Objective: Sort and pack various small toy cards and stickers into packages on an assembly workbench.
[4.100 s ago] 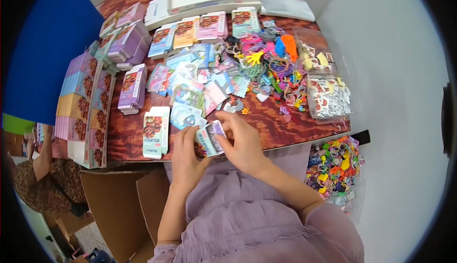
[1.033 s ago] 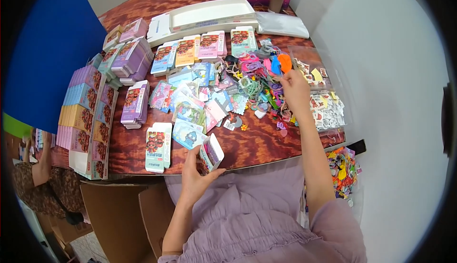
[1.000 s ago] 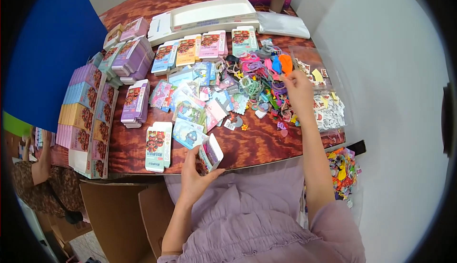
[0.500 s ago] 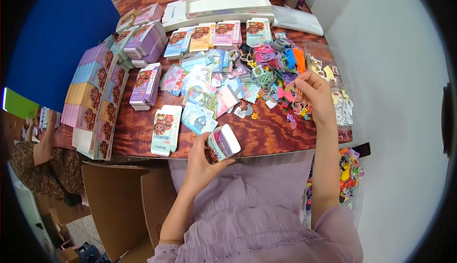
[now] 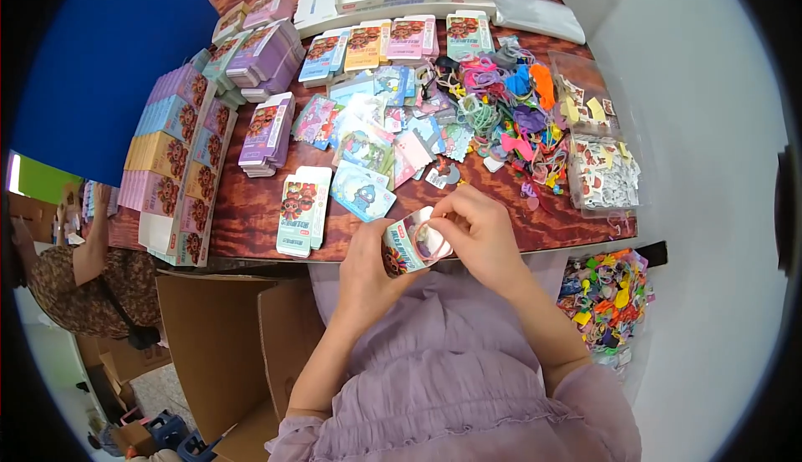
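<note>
Left hand (image 5: 366,272) held small green card box (image 5: 402,249) by sides; seemed light, bendy. Right hand (image 5: 482,239) pinched stretchy-looking pink loop (image 5: 420,247).

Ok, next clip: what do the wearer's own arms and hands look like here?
Both the left hand and right hand are ungloved, and no watch or bracelet shows at the wrists. The forearms are bare below loose, short mauve sleeves, which match the thin, gathered garment.

The pale-green box (image 5: 401,250) tilts open, a pink loop (image 5: 419,247) at its mouth
</note>
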Demonstrator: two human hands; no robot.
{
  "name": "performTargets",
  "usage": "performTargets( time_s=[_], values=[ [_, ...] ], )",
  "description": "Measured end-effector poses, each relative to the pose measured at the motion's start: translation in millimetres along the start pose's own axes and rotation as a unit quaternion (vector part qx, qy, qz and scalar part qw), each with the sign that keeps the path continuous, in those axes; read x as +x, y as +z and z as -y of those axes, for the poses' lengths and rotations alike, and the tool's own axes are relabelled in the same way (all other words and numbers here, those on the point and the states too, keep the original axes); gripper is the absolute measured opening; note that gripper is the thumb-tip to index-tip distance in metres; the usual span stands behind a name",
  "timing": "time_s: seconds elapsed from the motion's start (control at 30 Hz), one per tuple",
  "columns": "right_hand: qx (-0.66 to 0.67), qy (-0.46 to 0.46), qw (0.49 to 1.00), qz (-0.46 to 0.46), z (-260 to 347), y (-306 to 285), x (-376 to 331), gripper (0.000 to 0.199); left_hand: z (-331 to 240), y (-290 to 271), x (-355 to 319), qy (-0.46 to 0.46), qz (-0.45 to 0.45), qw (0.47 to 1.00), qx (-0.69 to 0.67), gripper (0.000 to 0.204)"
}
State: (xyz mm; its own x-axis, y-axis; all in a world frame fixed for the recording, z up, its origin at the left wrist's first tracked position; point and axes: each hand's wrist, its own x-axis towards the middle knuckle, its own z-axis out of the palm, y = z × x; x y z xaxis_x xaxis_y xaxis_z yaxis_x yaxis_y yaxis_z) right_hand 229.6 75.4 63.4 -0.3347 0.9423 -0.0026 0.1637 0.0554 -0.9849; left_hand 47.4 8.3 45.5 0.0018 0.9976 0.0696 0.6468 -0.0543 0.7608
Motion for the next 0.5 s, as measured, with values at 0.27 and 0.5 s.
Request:
performTargets(
  time_s=[0.27, 0.5],
  values=[
    [-0.172, -0.136, 0.974, -0.064, 3, 5, -2, 0.007, 8, 5, 1, 0.019, 0.017, 1.000, -0.006, 0.069],
    [-0.167, -0.164, 0.971, -0.052, 24, 4, -14, 0.006, -2, 18, 5, 0.023, -0.005, 0.999, -0.049, 0.070]
  ],
)
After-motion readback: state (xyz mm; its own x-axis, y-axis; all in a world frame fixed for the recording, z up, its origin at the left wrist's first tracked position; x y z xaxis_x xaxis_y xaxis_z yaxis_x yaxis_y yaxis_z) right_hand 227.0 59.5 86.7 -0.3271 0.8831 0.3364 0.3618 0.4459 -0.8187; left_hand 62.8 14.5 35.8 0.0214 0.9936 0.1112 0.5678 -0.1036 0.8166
